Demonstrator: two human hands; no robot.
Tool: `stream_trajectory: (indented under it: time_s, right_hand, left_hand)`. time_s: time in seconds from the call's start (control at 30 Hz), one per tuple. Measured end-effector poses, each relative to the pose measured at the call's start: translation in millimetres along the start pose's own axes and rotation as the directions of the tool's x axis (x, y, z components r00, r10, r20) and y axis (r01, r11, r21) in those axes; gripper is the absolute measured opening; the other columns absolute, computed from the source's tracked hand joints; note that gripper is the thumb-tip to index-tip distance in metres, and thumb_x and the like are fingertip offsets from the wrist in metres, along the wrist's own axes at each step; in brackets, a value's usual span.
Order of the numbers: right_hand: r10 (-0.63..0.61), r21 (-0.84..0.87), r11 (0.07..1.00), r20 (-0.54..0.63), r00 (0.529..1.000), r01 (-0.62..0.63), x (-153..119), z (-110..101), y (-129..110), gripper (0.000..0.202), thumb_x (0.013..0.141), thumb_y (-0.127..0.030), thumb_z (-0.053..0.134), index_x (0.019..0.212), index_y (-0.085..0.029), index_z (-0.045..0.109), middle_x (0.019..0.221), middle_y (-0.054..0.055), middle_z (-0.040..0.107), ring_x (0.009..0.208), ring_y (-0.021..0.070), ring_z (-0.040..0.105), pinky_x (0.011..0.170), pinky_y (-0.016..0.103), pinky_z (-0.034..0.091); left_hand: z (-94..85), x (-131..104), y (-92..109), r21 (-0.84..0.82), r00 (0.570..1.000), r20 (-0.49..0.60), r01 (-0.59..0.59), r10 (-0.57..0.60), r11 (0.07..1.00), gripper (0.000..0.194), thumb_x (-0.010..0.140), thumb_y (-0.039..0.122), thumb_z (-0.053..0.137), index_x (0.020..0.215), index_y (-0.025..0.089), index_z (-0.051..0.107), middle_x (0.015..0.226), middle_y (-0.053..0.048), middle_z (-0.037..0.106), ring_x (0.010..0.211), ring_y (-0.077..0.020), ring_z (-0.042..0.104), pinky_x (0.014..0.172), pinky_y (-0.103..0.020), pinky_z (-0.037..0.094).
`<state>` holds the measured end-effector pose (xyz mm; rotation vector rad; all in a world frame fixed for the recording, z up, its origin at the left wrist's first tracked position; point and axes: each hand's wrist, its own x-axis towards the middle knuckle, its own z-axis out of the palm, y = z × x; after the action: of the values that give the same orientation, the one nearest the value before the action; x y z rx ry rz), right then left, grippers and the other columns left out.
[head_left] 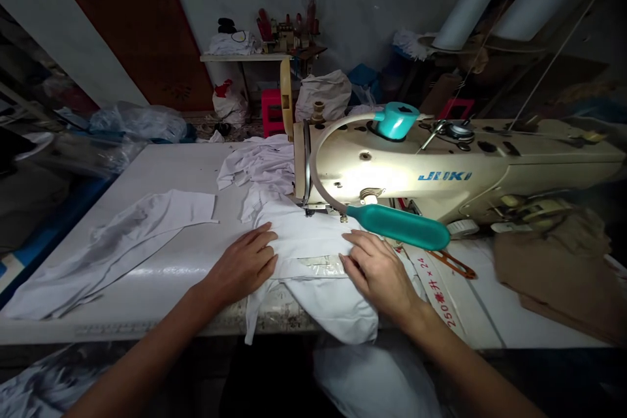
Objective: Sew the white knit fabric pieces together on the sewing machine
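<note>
A white cloth piece (298,235) lies on the sewing machine bed, its far edge under the needle area of a cream sewing machine (392,170). My left hand (249,258) grips the cloth's left side, fingers bent onto it. At the right side, my right hand (375,268) holds the cloth between thumb and fingers. Between both hands a gap in the cloth bares a strip of the machine bed. The cloth's lower part (337,310) hangs over the table's front edge. A teal lamp (401,227) on a bent neck lights the stitching spot.
A loose white cloth piece (147,241) lies on the table (166,166) at left. More white cloth (262,160) is heaped behind the needle. An orange-handled tool (455,266) and folded brown cloth (553,281) lie at right. Large thread cones (467,10) stand behind the machine.
</note>
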<state>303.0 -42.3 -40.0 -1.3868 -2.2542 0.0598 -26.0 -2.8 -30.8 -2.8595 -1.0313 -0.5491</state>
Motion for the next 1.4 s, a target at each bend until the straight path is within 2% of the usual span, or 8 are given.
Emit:
stream_trajectory:
  time_s: [0.17, 0.33, 0.47, 0.6, 0.77, 1.0, 1.13, 1.4]
  right_hand:
    - [0.002, 0.0, 1.0, -0.022, 1.0, -0.002, -8, 4, -3, 0.017, 0.104, -0.026, 0.056, 0.089, -0.021, 0.059, 0.124, 0.014, 0.072, 0.129, 0.0327, 0.062, 0.107, 0.047, 0.048]
    - [-0.009, -0.011, 1.0, 0.04, 0.999, 0.009, 6, -8, -9, 0.029, 0.106, -0.036, 0.056, 0.13, -0.02, 0.061, 0.121, 0.013, 0.071, 0.116, 0.0305, 0.065, 0.099, 0.044, 0.049]
    - [-0.011, -0.05, 0.999, 0.051, 0.999, 0.013, 33, -9, -17, 0.026, 0.109, -0.034, 0.046, 0.111, -0.02, 0.069, 0.107, 0.011, 0.071, 0.104, 0.0278, 0.064, 0.092, 0.04, 0.047]
    - [0.009, -0.091, 0.996, 0.063, 0.998, -0.003, 49, 6, -17, 0.021, 0.104, -0.022, 0.046, 0.098, -0.019, 0.066, 0.097, 0.011, 0.069, 0.094, 0.0272, 0.061, 0.088, 0.039, 0.045]
    - [0.037, -0.058, 0.998, 0.068, 0.997, -0.033, 43, 18, -13, 0.015, 0.097, -0.018, 0.049, 0.104, -0.017, 0.063, 0.098, 0.012, 0.067, 0.095, 0.0291, 0.059, 0.093, 0.042, 0.045]
    - [0.03, 0.023, 0.999, 0.099, 0.995, -0.032, 43, 22, -7, 0.009, 0.094, -0.018, 0.052, 0.1, -0.018, 0.059, 0.095, 0.011, 0.066, 0.096, 0.0287, 0.06, 0.095, 0.042, 0.045]
    - [0.036, 0.057, 0.997, 0.119, 0.992, -0.043, 43, 20, -3, 0.012, 0.095, -0.02, 0.052, 0.106, -0.018, 0.058, 0.099, 0.011, 0.069, 0.102, 0.0284, 0.062, 0.097, 0.041, 0.046]
    - [-0.002, 0.106, 0.994, 0.062, 0.998, -0.004, 26, 4, -8, 0.026, 0.099, -0.022, 0.057, 0.124, -0.017, 0.062, 0.137, 0.017, 0.065, 0.134, 0.03, 0.055, 0.114, 0.049, 0.044]
  left_hand:
    - [-2.5, -2, 7, -0.002, 0.999, 0.027, 0.02, -0.02, 1.0, 0.018, 0.102, 0.017, 0.051, 0.113, 0.015, 0.066, 0.121, -0.011, 0.072, 0.14, -0.0306, 0.055, 0.114, -0.044, 0.052]
    - [-12.9, 24, 15, 0.013, 0.991, 0.061, 0.118, -0.118, 0.993, 0.029, 0.104, 0.019, 0.044, 0.126, 0.016, 0.064, 0.124, -0.012, 0.069, 0.122, -0.0288, 0.065, 0.1, -0.045, 0.057]
    - [-7.5, 59, 16, -0.015, 0.971, 0.083, 0.224, -0.222, 0.974, 0.028, 0.103, 0.013, 0.043, 0.116, 0.017, 0.067, 0.122, -0.011, 0.068, 0.116, -0.0254, 0.066, 0.094, -0.038, 0.059]
    - [18.7, 74, 16, 0.069, 0.948, 0.113, 0.293, -0.299, 0.954, 0.036, 0.096, 0.002, 0.041, 0.119, 0.016, 0.066, 0.133, -0.014, 0.066, 0.133, -0.0305, 0.058, 0.105, -0.045, 0.054]
    - [41.1, 51, 11, 0.101, 0.936, 0.095, 0.329, -0.338, 0.939, 0.053, 0.093, -0.002, 0.035, 0.137, 0.014, 0.06, 0.154, -0.015, 0.054, 0.153, -0.0367, 0.037, 0.116, -0.054, 0.045]
    - [39.7, 36, -2, 0.074, 0.916, 0.168, 0.358, -0.365, 0.931, 0.072, 0.089, 0.002, 0.039, 0.159, 0.02, 0.044, 0.17, -0.012, 0.033, 0.16, -0.041, 0.017, 0.124, -0.061, 0.031]
    - [38.4, 38, -4, 0.044, 0.911, 0.208, 0.356, -0.357, 0.934, 0.072, 0.091, 0.007, 0.043, 0.162, 0.021, 0.039, 0.172, -0.012, 0.027, 0.16, -0.0433, 0.014, 0.125, -0.064, 0.029]
    - [27.0, 14, 9, 0.119, 0.929, 0.049, 0.358, -0.366, 0.926, 0.055, 0.098, 0.016, 0.045, 0.153, 0.014, 0.051, 0.165, -0.019, 0.04, 0.158, -0.0407, 0.026, 0.125, -0.063, 0.031]
